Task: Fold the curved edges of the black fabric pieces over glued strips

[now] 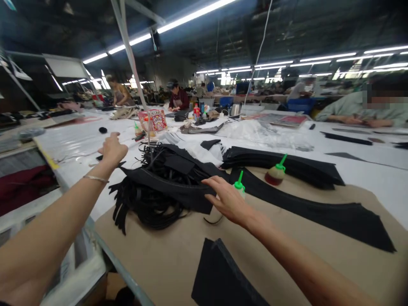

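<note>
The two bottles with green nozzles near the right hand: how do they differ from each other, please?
The near bottle is partly hidden behind the right hand; the far bottle is not. The far bottle shows reddish-brown liquid at its bottom; the near bottle's visible part looks pale. The far bottle's nozzle leans further right than the near bottle's. Both have green nozzles.

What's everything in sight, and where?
Strips: many, black, heaped left
Curved panel: one, black, across strips
Panel stack: one, black, right
Long panel: one, black, below stack
Front piece: one, black, bottom
Nearby bottles: two, green-tipped, right
Sheet: one, brown, under panels
Table: one, white, centre
Patterned box: one, red, beyond strips
Plastic: uncounted, clear, beyond stack
Pole: one, pale, left
Lights: several, white, overhead
People: several, varied clothing, background
Background clutter: too small
Left hand: one, bare, left
Right hand: one, bare, at curved panel
</note>
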